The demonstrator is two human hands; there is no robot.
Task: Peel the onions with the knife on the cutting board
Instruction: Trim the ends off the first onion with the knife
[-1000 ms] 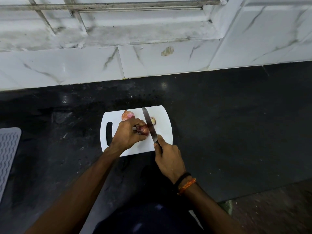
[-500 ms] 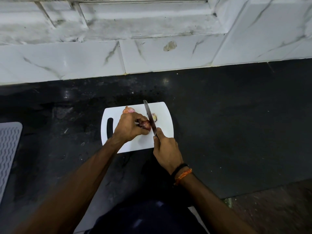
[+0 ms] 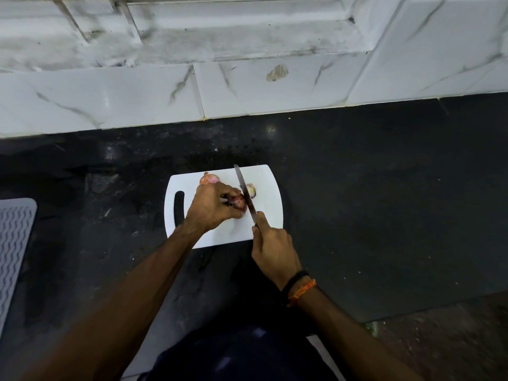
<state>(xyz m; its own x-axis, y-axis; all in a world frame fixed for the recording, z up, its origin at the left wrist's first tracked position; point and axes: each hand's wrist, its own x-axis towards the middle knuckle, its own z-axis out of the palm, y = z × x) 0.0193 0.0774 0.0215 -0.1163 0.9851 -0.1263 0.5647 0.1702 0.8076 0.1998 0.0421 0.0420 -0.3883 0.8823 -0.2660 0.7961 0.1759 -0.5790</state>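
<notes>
A white cutting board [image 3: 264, 226] lies on the black counter. My left hand [image 3: 211, 206] grips a small red onion [image 3: 238, 201] in the middle of the board. My right hand [image 3: 273, 250] holds the knife [image 3: 244, 191] by its handle, the blade lying against the right side of that onion and pointing away from me. A second unpeeled onion [image 3: 209, 178] sits at the board's far edge, partly hidden by my left hand. A pale cut piece of onion [image 3: 251, 190] lies just right of the blade.
The black counter [image 3: 371, 202] stretches to the right and ends at a white marble-tiled wall [image 3: 247, 86] behind the board. A grey ribbed mat [image 3: 13, 248] lies at the left edge. The counter's front edge runs along the lower right.
The blade stays at the onion's right side while both hands shift only slightly. The camera has tilted down a little, so the board sits higher in view.
</notes>
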